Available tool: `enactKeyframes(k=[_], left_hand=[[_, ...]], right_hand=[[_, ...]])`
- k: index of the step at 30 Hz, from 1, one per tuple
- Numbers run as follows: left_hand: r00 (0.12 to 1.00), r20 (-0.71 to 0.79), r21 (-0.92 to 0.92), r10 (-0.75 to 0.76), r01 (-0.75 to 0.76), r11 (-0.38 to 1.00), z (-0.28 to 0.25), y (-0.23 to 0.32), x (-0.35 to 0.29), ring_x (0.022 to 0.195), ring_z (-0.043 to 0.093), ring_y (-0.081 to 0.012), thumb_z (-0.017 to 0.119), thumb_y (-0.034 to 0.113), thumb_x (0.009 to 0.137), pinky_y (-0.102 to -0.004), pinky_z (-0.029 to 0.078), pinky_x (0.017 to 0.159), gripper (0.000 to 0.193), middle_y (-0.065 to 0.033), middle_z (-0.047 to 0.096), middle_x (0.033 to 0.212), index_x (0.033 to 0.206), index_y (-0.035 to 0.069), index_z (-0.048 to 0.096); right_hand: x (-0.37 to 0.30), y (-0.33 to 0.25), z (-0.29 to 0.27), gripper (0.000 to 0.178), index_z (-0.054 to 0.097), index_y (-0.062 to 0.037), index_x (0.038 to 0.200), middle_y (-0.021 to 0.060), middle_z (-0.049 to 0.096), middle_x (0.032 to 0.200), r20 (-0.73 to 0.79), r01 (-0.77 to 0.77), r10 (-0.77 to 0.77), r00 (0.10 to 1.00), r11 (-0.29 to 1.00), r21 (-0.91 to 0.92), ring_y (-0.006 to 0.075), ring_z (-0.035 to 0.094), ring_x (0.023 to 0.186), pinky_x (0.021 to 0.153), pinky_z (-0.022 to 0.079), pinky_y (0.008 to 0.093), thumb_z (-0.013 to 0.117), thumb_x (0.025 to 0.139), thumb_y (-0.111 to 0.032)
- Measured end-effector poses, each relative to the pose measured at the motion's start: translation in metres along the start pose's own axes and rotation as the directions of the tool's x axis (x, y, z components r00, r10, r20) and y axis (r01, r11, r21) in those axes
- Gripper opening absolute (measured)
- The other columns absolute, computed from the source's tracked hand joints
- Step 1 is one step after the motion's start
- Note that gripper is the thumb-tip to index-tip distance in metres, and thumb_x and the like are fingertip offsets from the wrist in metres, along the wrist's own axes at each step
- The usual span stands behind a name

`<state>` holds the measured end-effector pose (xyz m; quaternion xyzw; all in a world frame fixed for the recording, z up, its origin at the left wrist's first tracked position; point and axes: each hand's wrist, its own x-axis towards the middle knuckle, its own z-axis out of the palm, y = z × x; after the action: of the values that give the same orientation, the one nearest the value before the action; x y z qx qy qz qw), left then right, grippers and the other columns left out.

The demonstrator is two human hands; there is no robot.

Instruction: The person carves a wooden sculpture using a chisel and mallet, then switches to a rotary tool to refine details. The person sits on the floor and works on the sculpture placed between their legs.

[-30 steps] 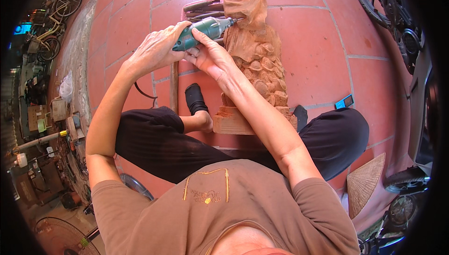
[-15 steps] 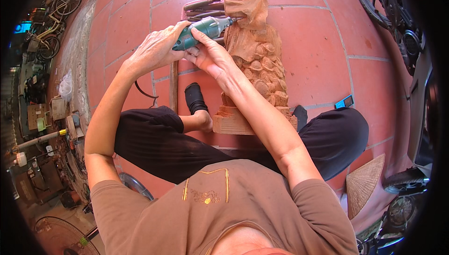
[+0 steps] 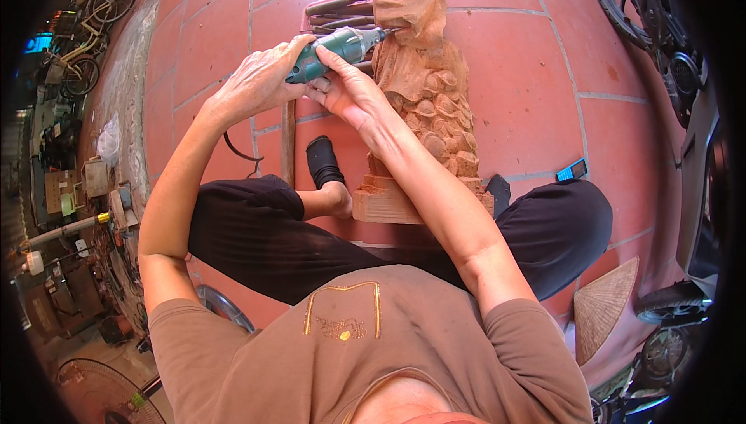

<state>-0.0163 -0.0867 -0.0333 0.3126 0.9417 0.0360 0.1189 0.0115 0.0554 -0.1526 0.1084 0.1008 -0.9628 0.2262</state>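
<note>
A green rotary tool (image 3: 342,48) with a grey nose is held between both my hands, pointing right. Its thin bit meets the side of a carved wooden statue (image 3: 427,105), which lies along the floor with its flat base near my legs. My left hand (image 3: 264,78) wraps the rear of the tool from the left. My right hand (image 3: 346,94) grips it from below and the near side, its thumb along the body. The tool's rear end is partly covered by my fingers. Folds are carved at the statue's far part, rounded lumps at its nearer part.
Beside the statue, a tray of dark carving tools (image 3: 342,13) lies behind the rotary tool. A blue phone (image 3: 573,170) rests by my right knee, a conical hat (image 3: 604,309) farther right. Motorbikes (image 3: 660,35) stand at right, bicycles (image 3: 109,4) far left, a fan (image 3: 97,393) lower left.
Almost nothing differs. The rotary tool's tip has shifted very slightly left along the statue, and both hands keep their grip.
</note>
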Motion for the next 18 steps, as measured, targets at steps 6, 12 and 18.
enactKeyframes(k=[6, 12, 18], left_hand=[[1.000, -0.014, 0.007, 0.009, -0.009, 1.000, 0.0030, -0.0033, -0.0009, 0.112, 0.061, -0.0402, 0.074, 0.023, 0.078, -0.0464, 0.051, 0.093, 0.076, -0.0266, 0.061, 0.125, 0.143, 0.002, 0.040], [0.998, -0.049, 0.008, 0.049, -0.049, 0.999, 0.0056, -0.0063, -0.0011, 0.108, 0.062, -0.0409, 0.075, 0.023, 0.078, -0.0475, 0.051, 0.090, 0.074, -0.0275, 0.062, 0.119, 0.140, 0.000, 0.042], [0.998, -0.040, 0.016, 0.044, -0.043, 0.999, 0.0060, -0.0069, -0.0007, 0.105, 0.063, -0.0414, 0.076, 0.023, 0.078, -0.0473, 0.051, 0.089, 0.074, -0.0280, 0.063, 0.116, 0.140, 0.000, 0.042]], right_hand=[[0.0013, 0.0009, -0.0002, 0.027, 0.063, -0.0092, 0.111, 0.0055, 0.068, 0.107, -0.014, -0.009, 0.009, 1.000, 1.000, -0.001, 0.0220, 0.067, 0.103, 0.095, 0.052, 0.0465, 0.076, 0.089, -0.019], [0.0016, 0.0012, 0.0000, 0.028, 0.063, -0.0088, 0.111, 0.0060, 0.068, 0.107, -0.015, -0.005, 0.005, 1.000, 1.000, -0.005, 0.0226, 0.068, 0.103, 0.093, 0.053, 0.0463, 0.077, 0.089, -0.019], [0.0020, 0.0011, -0.0002, 0.030, 0.062, -0.0090, 0.115, 0.0067, 0.067, 0.109, -0.019, -0.019, 0.019, 1.000, 1.000, 0.004, 0.0224, 0.066, 0.106, 0.095, 0.053, 0.0453, 0.075, 0.090, -0.019]])
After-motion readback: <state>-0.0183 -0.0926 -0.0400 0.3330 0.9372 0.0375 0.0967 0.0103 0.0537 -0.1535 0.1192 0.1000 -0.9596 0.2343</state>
